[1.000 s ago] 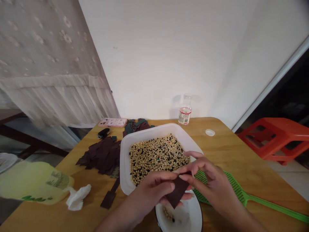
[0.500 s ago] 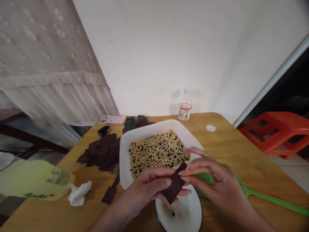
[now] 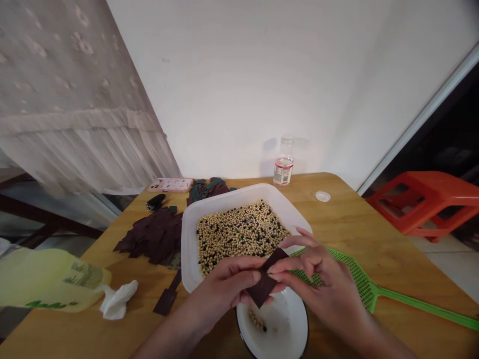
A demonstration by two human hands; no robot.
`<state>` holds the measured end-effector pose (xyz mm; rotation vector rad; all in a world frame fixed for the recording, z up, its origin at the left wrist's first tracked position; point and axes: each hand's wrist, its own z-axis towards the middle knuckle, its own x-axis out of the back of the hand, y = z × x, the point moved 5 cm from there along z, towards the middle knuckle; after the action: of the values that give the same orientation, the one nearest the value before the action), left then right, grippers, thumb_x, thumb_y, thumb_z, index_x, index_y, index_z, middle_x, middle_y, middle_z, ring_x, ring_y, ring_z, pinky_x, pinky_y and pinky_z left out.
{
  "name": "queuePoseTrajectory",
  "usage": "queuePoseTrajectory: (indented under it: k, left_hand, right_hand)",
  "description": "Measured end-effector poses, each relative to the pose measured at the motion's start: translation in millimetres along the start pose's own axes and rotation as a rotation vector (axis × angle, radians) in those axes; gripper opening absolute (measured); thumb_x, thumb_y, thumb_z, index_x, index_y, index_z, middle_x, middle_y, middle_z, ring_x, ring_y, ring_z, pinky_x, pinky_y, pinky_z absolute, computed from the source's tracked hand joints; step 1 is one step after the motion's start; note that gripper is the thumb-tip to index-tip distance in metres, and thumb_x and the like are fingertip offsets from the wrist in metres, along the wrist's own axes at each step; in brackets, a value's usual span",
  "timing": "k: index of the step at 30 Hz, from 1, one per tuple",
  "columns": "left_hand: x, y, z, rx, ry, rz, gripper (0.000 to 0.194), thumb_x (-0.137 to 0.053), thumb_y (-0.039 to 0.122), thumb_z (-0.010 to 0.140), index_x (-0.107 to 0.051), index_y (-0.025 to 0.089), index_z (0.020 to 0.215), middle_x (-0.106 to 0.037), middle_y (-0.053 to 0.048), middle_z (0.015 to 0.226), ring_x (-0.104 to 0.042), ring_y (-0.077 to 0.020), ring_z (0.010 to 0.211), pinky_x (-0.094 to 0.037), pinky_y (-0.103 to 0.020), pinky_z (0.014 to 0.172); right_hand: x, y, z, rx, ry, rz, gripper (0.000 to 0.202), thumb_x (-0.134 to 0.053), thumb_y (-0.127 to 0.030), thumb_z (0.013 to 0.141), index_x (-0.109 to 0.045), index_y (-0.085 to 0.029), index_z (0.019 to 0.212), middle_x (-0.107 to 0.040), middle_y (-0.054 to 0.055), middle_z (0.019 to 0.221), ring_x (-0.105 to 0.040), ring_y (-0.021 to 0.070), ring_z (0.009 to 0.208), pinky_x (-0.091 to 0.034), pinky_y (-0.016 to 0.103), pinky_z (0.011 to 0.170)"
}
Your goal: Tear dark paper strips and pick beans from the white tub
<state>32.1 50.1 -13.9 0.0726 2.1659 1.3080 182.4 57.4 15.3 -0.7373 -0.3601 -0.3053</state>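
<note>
The fingers [image 3: 292, 282] of the left hand [image 3: 232, 283] and right hand [image 3: 325, 284] pinch a dark brown piece [image 3: 261, 290] above a white bowl [image 3: 286, 326].

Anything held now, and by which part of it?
Brown piece: the left hand pinches its left side; the right hand touches its right side.

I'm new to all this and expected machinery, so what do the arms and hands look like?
They're a person's: the left hand and right hand are bare, five-fingered, with no gloves and no rings that I can see. The forearms show no sleeves, watch, markings or cables within the frame.
</note>
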Motion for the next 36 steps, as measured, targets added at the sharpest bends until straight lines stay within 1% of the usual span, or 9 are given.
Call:
queuePoseTrajectory:
  k: [3, 7, 11, 15, 19, 23, 25, 30, 36]
  left_hand:
    - [0.9, 1, 1, -0.01, 0.017, -0.008, 0.025, -0.069, 0.028, 0.073, -0.072, 0.02, 0.096, -0.074, -0.007, 0.09, -0.069, -0.0173, 0.084, -0.05, -0.025, 0.076]
    - [4.5, -1, 1, -0.004, 0.037, 0.021, 0.027, -0.068, 0.03, 0.073, -0.072, 0.021, 0.098, -0.074, -0.006, 0.089, -0.069, -0.0163, 0.08, -0.051, -0.026, 0.075]
    - [5.7, -3, 0, -0.012, 0.031, 0.058, 0.023, -0.065, 0.028, 0.076, -0.072, 0.023, 0.096, -0.074, -0.004, 0.089, -0.068, -0.0157, 0.083, -0.05, -0.026, 0.077]
    - [5.6, -3, 0, -0.006, 0.032, 0.093, 0.023, -0.062, 0.029, 0.077, -0.072, 0.024, 0.098, -0.074, -0.003, 0.089, -0.068, -0.0138, 0.076, -0.05, -0.025, 0.072]
    - [3.7, -3, -1, 0.028, 0.022, 0.107, 0.028, -0.061, 0.03, 0.078, -0.07, 0.022, 0.103, -0.074, -0.007, 0.091, -0.069, -0.0172, 0.083, -0.049, -0.025, 0.073]
    - [2.4, -2, -3, 0.017, 0.011, 0.099, 0.025, -0.063, 0.029, 0.077, -0.071, 0.021, 0.099, -0.074, -0.006, 0.09, -0.069, -0.0167, 0.083, -0.05, -0.023, 0.071]
    - [3.1, -4, -3, 0.023, 0.015, 0.079, 0.021, -0.064, 0.028, 0.076, -0.072, 0.02, 0.094, -0.074, -0.006, 0.088, -0.069, -0.0168, 0.084, -0.05, -0.022, 0.071]
    - [5.6, -10, -1, 0.036, 0.041, -0.012, 0.022, -0.073, 0.031, 0.068, -0.073, 0.021, 0.088, -0.074, -0.003, 0.085, -0.069, -0.0147, 0.076, -0.051, -0.021, 0.066]
    - [1.8, -6, 1, 0.001, 0.059, -0.039, 0.019, -0.074, 0.031, 0.069, -0.072, 0.02, 0.084, -0.073, -0.004, 0.086, -0.069, -0.017, 0.081, -0.051, -0.026, 0.073]
  right_hand:
    - [1, 1, -1, -0.023, 0.051, -0.029, 0.033, -0.063, -0.018, 0.08, -0.032, -0.027, 0.074, -0.073, -0.009, 0.068, -0.068, 0.0187, 0.088, -0.04, 0.05, 0.1]
    - [-2, -2, -3, 0.057, -0.002, -0.045, 0.034, -0.064, -0.016, 0.079, -0.033, -0.027, 0.073, -0.074, -0.01, 0.072, -0.068, 0.0177, 0.087, -0.039, 0.05, 0.101]
    - [2, 1, -4, 0.014, 0.092, -0.077, 0.034, -0.064, -0.015, 0.079, -0.033, -0.027, 0.072, -0.074, -0.01, 0.071, -0.068, 0.0172, 0.085, -0.041, 0.05, 0.101]
    - [-5, -3, -5, 0.089, 0.018, -0.08, 0.033, -0.066, -0.014, 0.077, -0.037, -0.027, 0.07, -0.073, -0.011, 0.07, -0.068, 0.0168, 0.081, -0.039, 0.051, 0.102]
    - [-1, 0, -4, -0.005, 0.104, -0.054, 0.037, -0.065, -0.015, 0.078, -0.031, -0.026, 0.068, -0.073, -0.009, 0.069, -0.068, 0.0187, 0.084, -0.034, 0.056, 0.104]
    - [-5, -5, -3, 0.052, 0.007, -0.065, 0.035, -0.066, -0.014, 0.076, -0.034, -0.026, 0.068, -0.073, -0.011, 0.068, -0.068, 0.0192, 0.091, -0.028, 0.057, 0.109]
    - [-1, -5, -3, 0.067, 0.052, -0.102, 0.033, -0.066, -0.013, 0.076, -0.037, -0.027, 0.07, -0.073, -0.01, 0.07, -0.069, 0.0195, 0.09, -0.025, 0.057, 0.11]
    - [-4, -11, -3, 0.129, 0.003, -0.111, 0.025, -0.066, -0.014, 0.077, -0.046, -0.028, 0.079, -0.071, -0.011, 0.063, -0.069, 0.0178, 0.084, -0.029, 0.052, 0.11]
    - [-5, 1, -1, -0.138, -0.02, 0.111, 0.026, -0.064, -0.018, 0.079, -0.04, -0.028, 0.079, -0.073, -0.006, 0.07, -0.064, 0.0208, 0.104, -0.041, 0.05, 0.102]
